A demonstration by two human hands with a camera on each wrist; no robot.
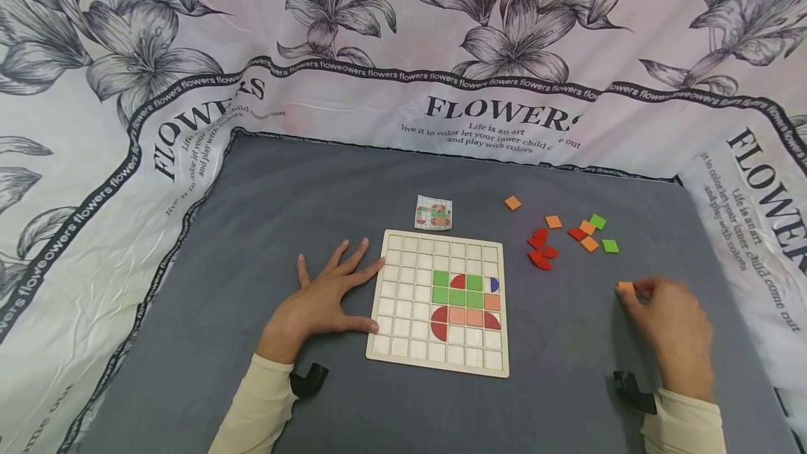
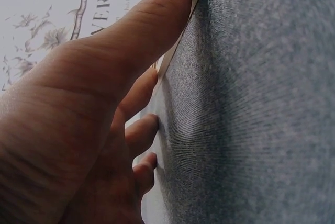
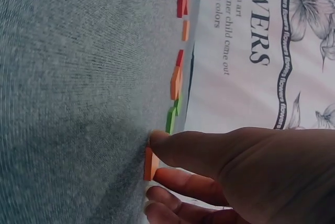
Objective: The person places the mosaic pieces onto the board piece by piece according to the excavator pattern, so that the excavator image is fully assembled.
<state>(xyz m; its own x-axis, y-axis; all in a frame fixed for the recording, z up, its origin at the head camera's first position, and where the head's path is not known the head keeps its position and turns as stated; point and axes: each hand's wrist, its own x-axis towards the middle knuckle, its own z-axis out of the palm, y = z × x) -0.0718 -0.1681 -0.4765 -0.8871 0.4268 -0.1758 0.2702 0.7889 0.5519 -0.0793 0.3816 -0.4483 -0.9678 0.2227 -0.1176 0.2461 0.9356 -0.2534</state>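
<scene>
A square wooden grid board (image 1: 437, 364) lies on the grey table. Green squares, salmon squares, red rounded pieces and a small blue rounded piece (image 1: 494, 284) sit in cells on its right half. My left hand (image 1: 321, 300) is spread at the board's left edge, thumb and index fingertip touching it; the left wrist view shows the thumb (image 2: 157, 20) against that edge. Far to the right, my right hand (image 1: 677, 328) pinches an orange square tile (image 1: 625, 286) between thumb and fingers. The right wrist view shows this tile (image 3: 150, 162) at or just above the cloth.
Behind the board lies a small card (image 1: 433, 213) printed with a coloured grid pattern. Loose pieces are scattered to the right: red rounded ones (image 1: 539, 249), orange squares (image 1: 513, 202) and green squares (image 1: 609, 246). Flower-printed fabric (image 1: 498, 114) rises along the table's back and sides.
</scene>
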